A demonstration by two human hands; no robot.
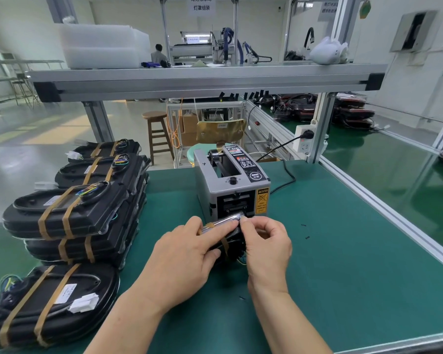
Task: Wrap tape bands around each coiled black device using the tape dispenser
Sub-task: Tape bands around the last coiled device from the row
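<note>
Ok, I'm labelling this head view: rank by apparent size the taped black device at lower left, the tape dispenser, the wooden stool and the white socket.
1. Taped black device
2. Tape dispenser
3. Wooden stool
4. White socket
The stool stands farther off, so its rank is only apparent.

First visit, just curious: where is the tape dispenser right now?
The tape dispenser stands centre of the head view on the green mat, just beyond the left hand and right hand; taped black devices are stacked to its left.

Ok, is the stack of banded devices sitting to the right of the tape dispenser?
No, the banded black devices are stacked on the green mat to the left of the tape dispenser.
</note>
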